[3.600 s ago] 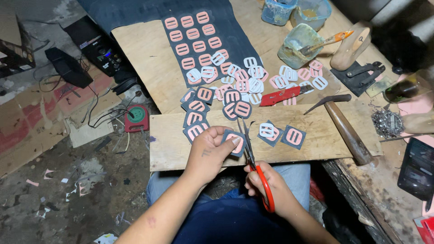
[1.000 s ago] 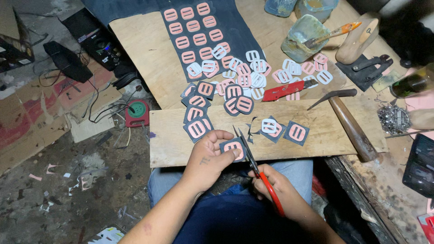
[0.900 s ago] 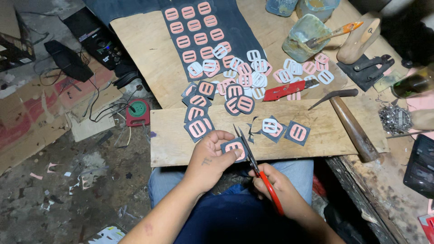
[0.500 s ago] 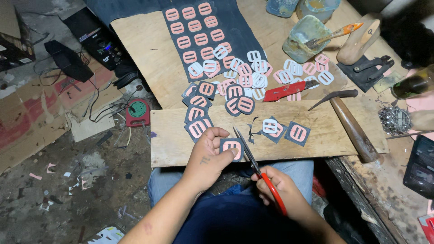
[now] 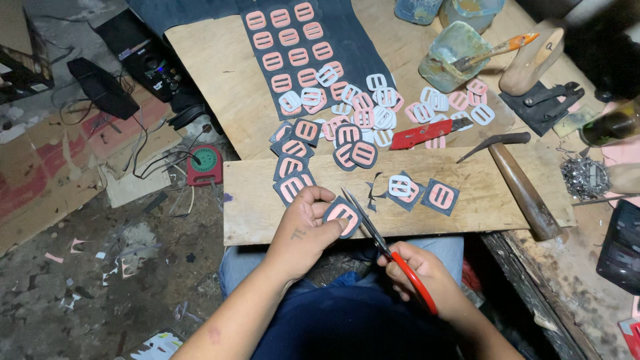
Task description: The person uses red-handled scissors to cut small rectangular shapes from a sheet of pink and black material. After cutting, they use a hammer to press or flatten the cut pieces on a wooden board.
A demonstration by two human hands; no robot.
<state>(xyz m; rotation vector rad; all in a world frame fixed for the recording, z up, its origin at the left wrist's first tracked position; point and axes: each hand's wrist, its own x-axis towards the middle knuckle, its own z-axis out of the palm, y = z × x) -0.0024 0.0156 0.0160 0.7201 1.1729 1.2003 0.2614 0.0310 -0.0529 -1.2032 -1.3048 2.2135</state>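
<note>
left hand [image 5: 300, 230] grips pink-on-dark label patch [image 5: 343, 217]; right hand [image 5: 413, 267] grips red scissors [image 5: 390, 253].

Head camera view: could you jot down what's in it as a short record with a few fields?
Left hand: left hand pinches a dark patch with a pink buckle shape
Right hand: right hand grips red-handled scissors, blades at the patch's edge
Work surface: wooden board across the lap
Cut pieces: trimmed patches on the board, pile of loose buckles behind
Uncut stock: dark sheet with rows of pink buckles
Tools nearby: hammer, red utility knife, brush in a glue pot
</note>
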